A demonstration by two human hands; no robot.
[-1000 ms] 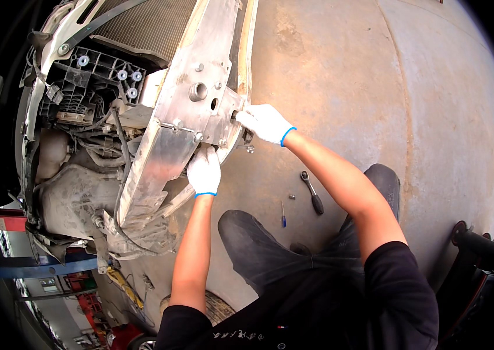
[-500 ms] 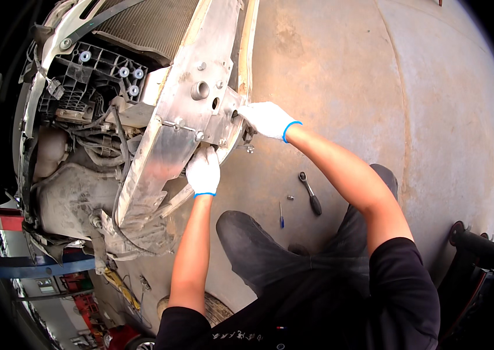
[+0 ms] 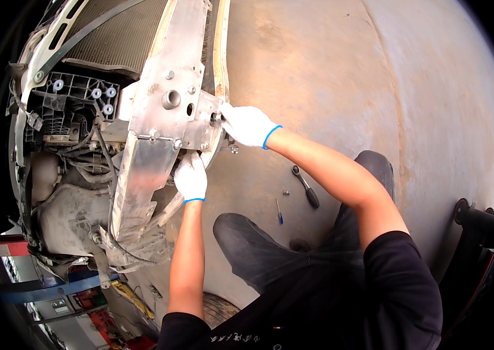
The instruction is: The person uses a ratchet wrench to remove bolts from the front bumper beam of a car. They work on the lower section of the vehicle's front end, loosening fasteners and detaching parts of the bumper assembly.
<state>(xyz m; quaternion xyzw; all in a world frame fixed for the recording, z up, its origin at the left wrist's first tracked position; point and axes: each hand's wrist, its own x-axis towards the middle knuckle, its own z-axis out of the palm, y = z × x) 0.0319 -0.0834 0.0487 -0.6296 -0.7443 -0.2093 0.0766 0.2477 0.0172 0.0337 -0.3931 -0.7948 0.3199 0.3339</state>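
Note:
A bare metal bumper beam (image 3: pixel 159 81) runs along the opened front end of a car. My right hand (image 3: pixel 250 125), in a white glove with a blue cuff, is at the beam's right side. Its fingertips pinch a small metal bolt (image 3: pixel 218 118) beside an opening in the bracket plate (image 3: pixel 205 125). My left hand (image 3: pixel 191 179), gloved alike, is lower and nearer to me. Its fingers are closed together at the beam's lower edge, below a bolt head (image 3: pixel 177 144); what they hold there is hidden.
On the floor lie a ratchet wrench (image 3: pixel 306 186), a small socket (image 3: pixel 286 193) and a screwdriver (image 3: pixel 279 211) with a blue handle. A radiator (image 3: pixel 113 38) and hoses (image 3: pixel 86 169) sit behind the beam. Dark equipment (image 3: pixel 480 227) stands at the right.
The view has shifted, so the car and both hands appear further left. The bolt at my right fingertips shows more plainly now. My left hand stays at the beam's lower edge.

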